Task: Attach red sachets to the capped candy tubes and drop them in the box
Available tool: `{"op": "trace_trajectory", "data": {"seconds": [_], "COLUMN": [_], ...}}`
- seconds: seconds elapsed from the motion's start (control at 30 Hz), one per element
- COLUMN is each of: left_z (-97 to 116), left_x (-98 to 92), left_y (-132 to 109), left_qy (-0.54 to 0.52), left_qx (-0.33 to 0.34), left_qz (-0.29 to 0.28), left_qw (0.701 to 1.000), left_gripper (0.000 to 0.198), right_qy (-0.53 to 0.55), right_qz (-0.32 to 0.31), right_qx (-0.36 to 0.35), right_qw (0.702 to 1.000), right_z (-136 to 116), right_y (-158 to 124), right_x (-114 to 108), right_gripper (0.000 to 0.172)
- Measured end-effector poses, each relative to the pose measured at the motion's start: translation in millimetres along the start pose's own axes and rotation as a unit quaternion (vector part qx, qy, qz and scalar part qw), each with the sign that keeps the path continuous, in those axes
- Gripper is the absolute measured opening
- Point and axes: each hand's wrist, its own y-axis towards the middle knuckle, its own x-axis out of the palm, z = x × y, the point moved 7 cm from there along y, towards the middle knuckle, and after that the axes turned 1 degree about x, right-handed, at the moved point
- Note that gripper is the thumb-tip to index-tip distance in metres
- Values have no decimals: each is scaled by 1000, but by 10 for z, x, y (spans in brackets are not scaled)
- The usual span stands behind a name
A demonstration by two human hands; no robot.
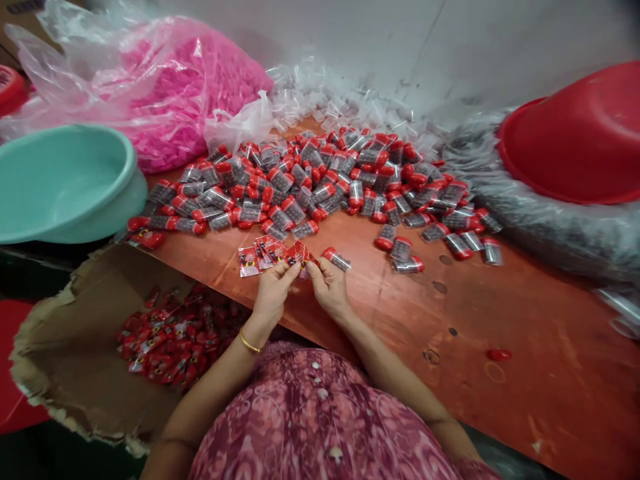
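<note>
My left hand (273,291) and my right hand (330,287) meet near the table's front edge, each pinching a small red printed packet (299,253) between thumb and fingers. Just left of it, more red printed packets (270,249) lie overlapping on the table. Against my right fingers rests a clear container with a red cap (337,259). Beyond both hands spreads a large heap of such red-capped clear containers (310,177) with dark contents.
A teal basin (70,183) and a bag of pink pieces (185,87) stand left. An open carton (75,347) below holds red packed items (175,333). At right, a red tub (580,133) rests on a plastic bag of dark pieces (540,220).
</note>
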Motion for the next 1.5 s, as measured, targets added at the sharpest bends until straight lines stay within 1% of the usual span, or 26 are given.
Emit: {"op": "trace_trajectory", "data": {"seconds": [0.13, 0.3, 0.37, 0.43, 0.47, 0.5, 0.57, 0.6, 0.63, 0.67, 0.7, 0.73, 0.8, 0.87, 0.93, 1.03, 1.1, 1.17, 1.23, 1.33, 1.5], "left_z": [-75, -96, -63, -22, 0, 21, 47, 49, 40, 22, 0, -21, -56, -73, -72, -50, -34, -26, -27, -26, 33], "left_x": [49, 26, -6, -50, -67, -75, -68, -57, -43, -29, -18, -11, -14, -25, -25, 10, 37, 52, 56, 63, 133], "left_y": [-65, -34, 7, 49, 67, 82, 99, 102, 101, 97, 91, 86, 80, 74, 66, 43, 26, 13, 4, -9, -25], "left_qy": [-45, -43, -42, -54, -64, -75, -97, -108, -117, -125, -131, -136, -138, -130, -120, -114, -106, -92, -72, -47, -74], "left_qx": [-51, -59, -53, -55, -58, -62, -75, -84, -95, -109, -122, -131, -141, -141, -134, -118, -108, -103, -104, -99, -40], "left_qz": [-3, -3, 10, 31, 38, 39, 30, 24, 18, 14, 11, 11, 14, 14, 6, -19, -32, -39, -42, -42, -45], "left_qw": [998, 997, 998, 997, 996, 994, 992, 990, 988, 986, 984, 982, 980, 981, 984, 986, 988, 990, 991, 993, 995], "left_gripper": [31, 34, 34, 32, 31, 29, 26, 24, 23, 22, 22, 21, 22, 23, 28, 35, 37, 37, 38, 40, 44], "right_qy": [-44, -58, -75, -138, -193, -261, -394, -441, -470, -480, -474, -452, -375, -277, -199, -152, -146, -149, -161, -171, -172], "right_qz": [22, -21, -35, -42, -38, -31, -23, -30, -41, -54, -62, -65, -69, -78, -90, -121, -146, -159, -155, -131, -126], "right_qx": [-8, -21, -24, -36, -40, -40, -24, -18, -16, -18, -24, -32, -45, -60, -82, -102, -95, -85, -81, -89, -108], "right_qw": [999, 998, 996, 989, 980, 964, 918, 897, 881, 875, 878, 889, 924, 956, 972, 976, 974, 972, 971, 972, 971], "right_z": [29, 12, 7, 18, 40, 78, 190, 251, 303, 338, 348, 332, 235, 65, -135, -342, -362, -320, -265, -219, -233], "right_y": [-66, -104, -90, -47, -16, 19, 86, 110, 124, 127, 117, 96, 22, -75, -164, -233, -237, -226, -216, -209, -202], "right_x": [-1, 34, -35, -174, -269, -370, -552, -611, -646, -659, -661, -659, -647, -631, -612, -557, -507, -475, -471, -487, -446], "right_gripper": [40, 33, 32, 31, 31, 33, 38, 38, 37, 34, 32, 30, 29, 28, 27, 28, 28, 29, 30, 30, 30]}}
